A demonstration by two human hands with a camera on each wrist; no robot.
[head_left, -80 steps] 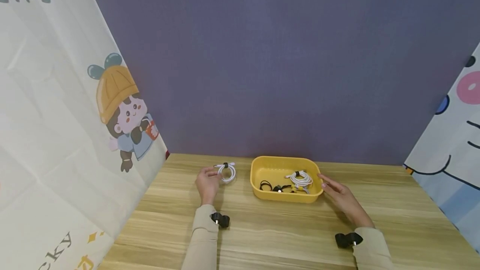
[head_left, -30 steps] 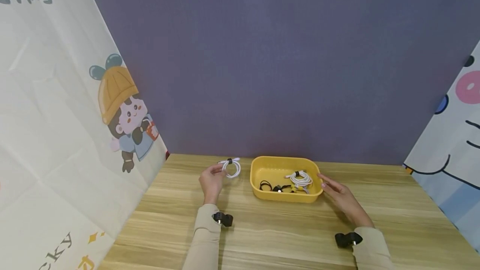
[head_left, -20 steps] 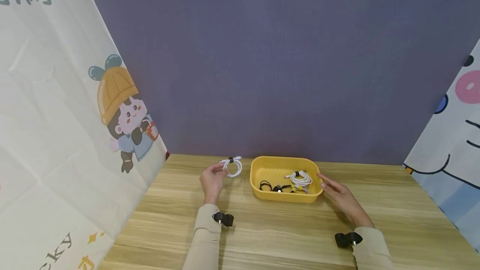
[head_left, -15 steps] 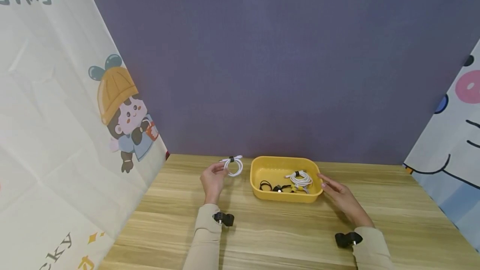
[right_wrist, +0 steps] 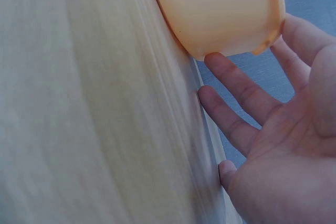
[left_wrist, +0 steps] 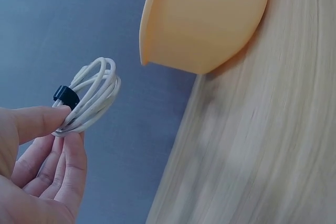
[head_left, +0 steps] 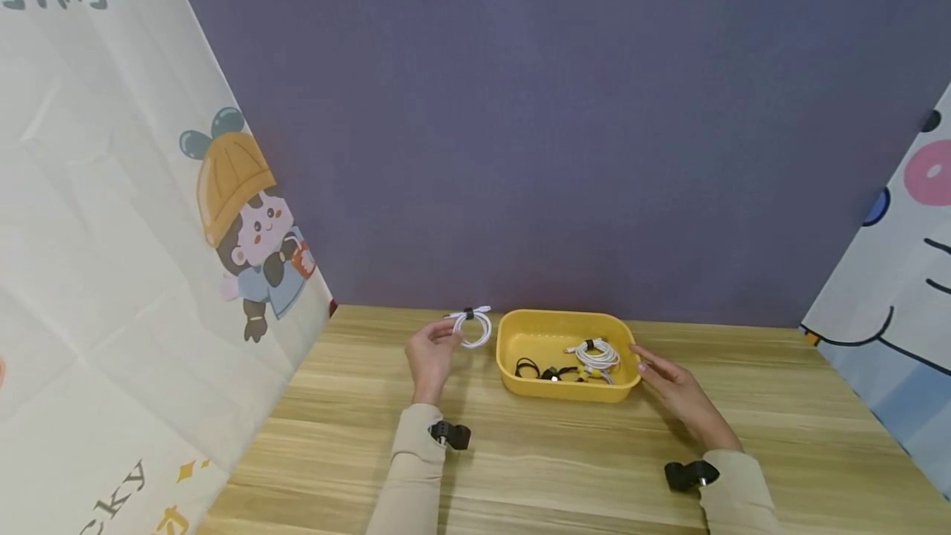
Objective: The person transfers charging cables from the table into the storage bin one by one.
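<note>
My left hand (head_left: pixel 431 357) pinches a coiled white cable (head_left: pixel 486 330) between thumb and fingers, close to the left end of the yellow basket (head_left: pixel 550 388). In the left wrist view the cable (left_wrist: pixel 97 95) shows as a loose loop bundled by a black strap (left_wrist: pixel 66 96), raised off the wooden table. My right hand (head_left: pixel 679 399) rests its fingertips on the basket's right end, fingers spread and fairly straight. In the right wrist view a fingertip and the thumb side meet the basket's wall (right_wrist: pixel 226 14).
Inside the basket lie another coiled white cable (head_left: pixel 597 353), a yellow-and-white piece (head_left: pixel 593 372) and small black cables (head_left: pixel 527 367). The wooden table (head_left: pixel 542 469) ends at a purple-grey backdrop (head_left: pixel 557 147). Printed white sheets (head_left: pixel 111 254) hang at either side.
My left hand has lifted the coiled white cable and carried it rightward, nearer the basket. The right hand and the basket have stayed in place.
</note>
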